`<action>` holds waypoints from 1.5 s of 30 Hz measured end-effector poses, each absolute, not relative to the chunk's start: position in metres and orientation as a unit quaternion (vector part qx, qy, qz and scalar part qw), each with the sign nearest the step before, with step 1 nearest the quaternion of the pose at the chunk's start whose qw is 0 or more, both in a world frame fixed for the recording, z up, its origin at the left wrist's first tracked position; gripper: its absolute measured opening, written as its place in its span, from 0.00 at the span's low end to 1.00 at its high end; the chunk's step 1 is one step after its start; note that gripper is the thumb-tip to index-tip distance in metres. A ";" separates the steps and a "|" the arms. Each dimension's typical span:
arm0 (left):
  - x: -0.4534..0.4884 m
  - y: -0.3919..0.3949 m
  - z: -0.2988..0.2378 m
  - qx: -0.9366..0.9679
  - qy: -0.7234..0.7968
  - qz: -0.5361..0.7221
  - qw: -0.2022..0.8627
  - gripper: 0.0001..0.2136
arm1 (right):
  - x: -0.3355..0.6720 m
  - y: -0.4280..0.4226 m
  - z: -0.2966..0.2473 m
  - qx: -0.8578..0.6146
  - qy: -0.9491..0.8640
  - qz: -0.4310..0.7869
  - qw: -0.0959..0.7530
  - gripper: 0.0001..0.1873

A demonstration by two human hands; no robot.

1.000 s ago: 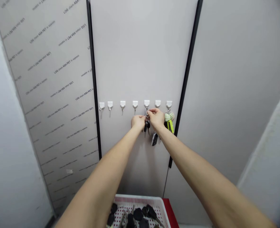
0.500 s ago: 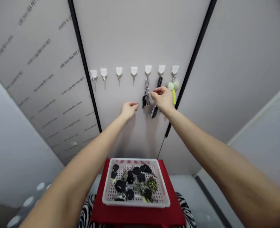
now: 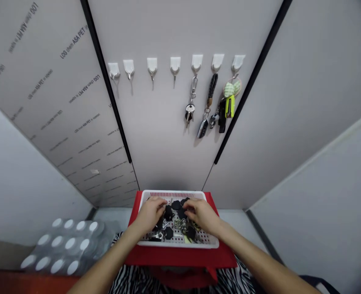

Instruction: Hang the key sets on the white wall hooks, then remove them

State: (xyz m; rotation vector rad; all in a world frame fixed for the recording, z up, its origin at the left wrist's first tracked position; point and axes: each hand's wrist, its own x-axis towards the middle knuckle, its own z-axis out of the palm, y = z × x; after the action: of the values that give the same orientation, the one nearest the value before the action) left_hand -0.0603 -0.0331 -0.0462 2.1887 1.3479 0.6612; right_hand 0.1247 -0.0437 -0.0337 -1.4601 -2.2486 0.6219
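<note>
My left hand point(image 3: 150, 213) reaches down into the left side of a white perforated plastic basket point(image 3: 177, 244). Its fingers are loosely bent and apart, beside black-headed keys point(image 3: 168, 213). On the right side of the basket, my right hand point(image 3: 202, 214) hovers with curved fingers over a dark round key fob point(image 3: 182, 213), thumb apart from the index finger. I see nothing held in either hand, though the palms hide some keys. A silver bunch of keys point(image 3: 190, 111) hangs on a wall hook point(image 3: 197, 62). Next to it hangs a car key point(image 3: 202, 128) on a braided black strap point(image 3: 212, 85).
The basket stands on a red surface point(image 3: 180, 257) over my lap. At the far right hook point(image 3: 238, 62) hangs a keyring with a yellow-green tag point(image 3: 230, 107). Several white hooks point(image 3: 152, 64) line the panel. Packed bottles point(image 3: 70, 243) stand at lower left.
Both hands have come down from the hanging keys at the wall into the basket. The silver key bunch and car key now hang free. The view has tilted downward.
</note>
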 end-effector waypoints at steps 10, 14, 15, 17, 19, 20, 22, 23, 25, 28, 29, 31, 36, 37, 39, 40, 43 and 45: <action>-0.071 -0.044 -0.034 0.839 0.505 0.063 0.194 0.11 | 0.105 -0.055 -0.053 -0.529 -0.809 0.169 0.192 0.10; -0.077 -0.049 -0.025 0.844 0.495 0.024 0.207 0.12 | 0.104 -0.054 -0.050 -0.508 -0.822 0.148 0.210 0.12; -0.077 -0.049 -0.023 0.846 0.488 0.023 0.214 0.12 | 0.103 -0.054 -0.048 -0.492 -0.833 0.140 0.211 0.14; -0.078 -0.050 -0.022 0.848 0.479 0.030 0.226 0.15 | 0.099 -0.054 -0.046 -0.455 -0.858 0.127 0.202 0.17; -0.078 -0.049 -0.023 0.843 0.480 0.043 0.239 0.17 | 0.095 -0.054 -0.044 -0.431 -0.876 0.124 0.180 0.20; -0.078 -0.048 -0.025 0.840 0.482 0.054 0.245 0.17 | 0.094 -0.054 -0.044 -0.429 -0.878 0.123 0.170 0.19; -0.078 -0.046 -0.029 0.827 0.492 0.087 0.260 0.15 | 0.092 -0.053 -0.044 -0.444 -0.874 0.118 0.160 0.16; -0.079 -0.045 -0.031 0.817 0.499 0.109 0.269 0.15 | 0.093 -0.053 -0.044 -0.458 -0.867 0.113 0.161 0.14; -0.080 -0.042 -0.035 0.792 0.510 0.156 0.297 0.15 | 0.094 -0.053 -0.044 -0.483 -0.854 0.102 0.165 0.11; -0.081 -0.038 -0.038 0.750 0.517 0.214 0.353 0.15 | 0.093 -0.052 -0.042 -0.457 -0.869 0.105 0.159 0.13; -0.081 -0.038 -0.039 0.736 0.518 0.238 0.365 0.15 | 0.092 -0.052 -0.040 -0.431 -0.882 0.114 0.152 0.15; -0.081 -0.037 -0.040 0.704 0.524 0.287 0.384 0.13 | 0.085 -0.051 -0.037 -0.370 -0.908 0.137 0.139 0.19; -0.082 -0.036 -0.042 0.605 0.531 0.379 0.457 0.11 | 0.062 -0.050 -0.035 -0.318 -0.932 0.151 0.091 0.16; -0.082 -0.036 -0.042 0.593 0.532 0.385 0.466 0.11 | 0.059 -0.049 -0.037 -0.327 -0.929 0.149 0.083 0.13; -0.083 -0.037 -0.041 0.584 0.533 0.387 0.475 0.11 | 0.057 -0.048 -0.039 -0.345 -0.921 0.157 0.093 0.06; -0.083 -0.037 -0.040 0.583 0.533 0.385 0.478 0.11 | 0.058 -0.047 -0.040 -0.356 -0.911 0.173 0.114 0.05; -0.082 -0.037 -0.036 0.577 0.529 0.378 0.495 0.10 | 0.066 -0.042 -0.039 -0.424 -0.834 0.271 0.226 0.06; -0.080 -0.038 -0.034 0.578 0.523 0.373 0.503 0.09 | 0.072 -0.038 -0.036 -0.470 -0.745 0.366 0.300 0.07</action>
State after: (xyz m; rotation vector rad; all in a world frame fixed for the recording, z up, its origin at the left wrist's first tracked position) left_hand -0.0800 -0.0375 -0.0337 1.3963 1.2620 0.9018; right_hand 0.0725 -0.0379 -0.0358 -1.2486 -1.9771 0.9713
